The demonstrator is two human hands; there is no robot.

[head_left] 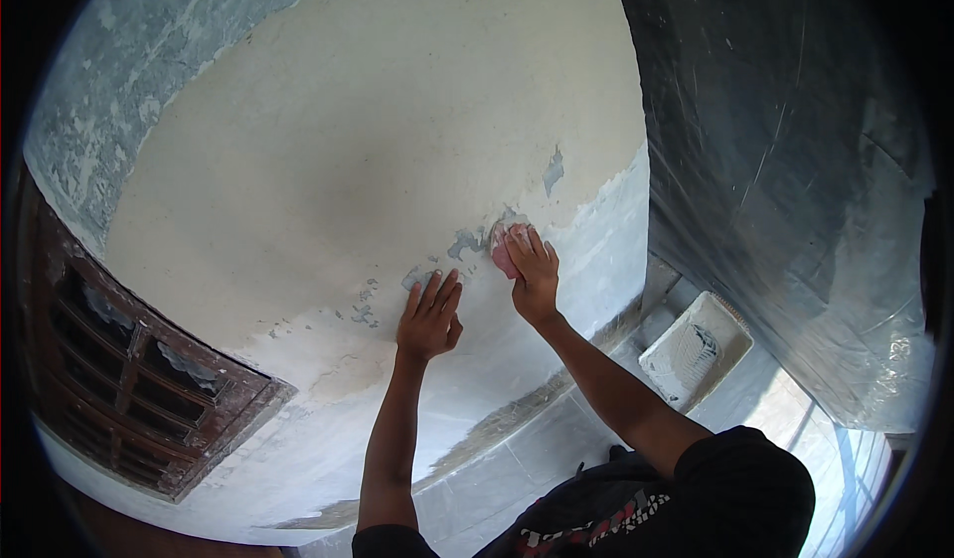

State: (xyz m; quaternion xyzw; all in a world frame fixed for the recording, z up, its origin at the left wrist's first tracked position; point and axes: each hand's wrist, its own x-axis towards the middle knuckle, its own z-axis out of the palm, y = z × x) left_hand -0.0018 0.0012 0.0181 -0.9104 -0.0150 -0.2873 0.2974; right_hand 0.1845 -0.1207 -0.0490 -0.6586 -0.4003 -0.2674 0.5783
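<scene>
My right hand (pixel 538 282) presses a crumpled pinkish-red pad (pixel 503 252) against the wall (pixel 397 91); whether it is cloth, sponge or abrasive sheet I cannot tell. Whitish dust marks the pad's upper part. Lower and to its left, my left hand (pixel 428 321) lies against the wall with fingers stretched out and nothing visible in them. Between and around both hands the cream coat is broken by grey chipped patches (pixel 464 244). Another grey patch (pixel 554 170) shows higher up to the right. Below the hands, the surface turns whitish.
A dark wooden window frame (pixel 129 364) with flaking paint is set in the wall at left. Dark plastic sheeting (pixel 785 160) hangs on the right. On the tiled floor (pixel 542 459) by the wall's foot sits a white paint tray (pixel 717 334) with grey smears.
</scene>
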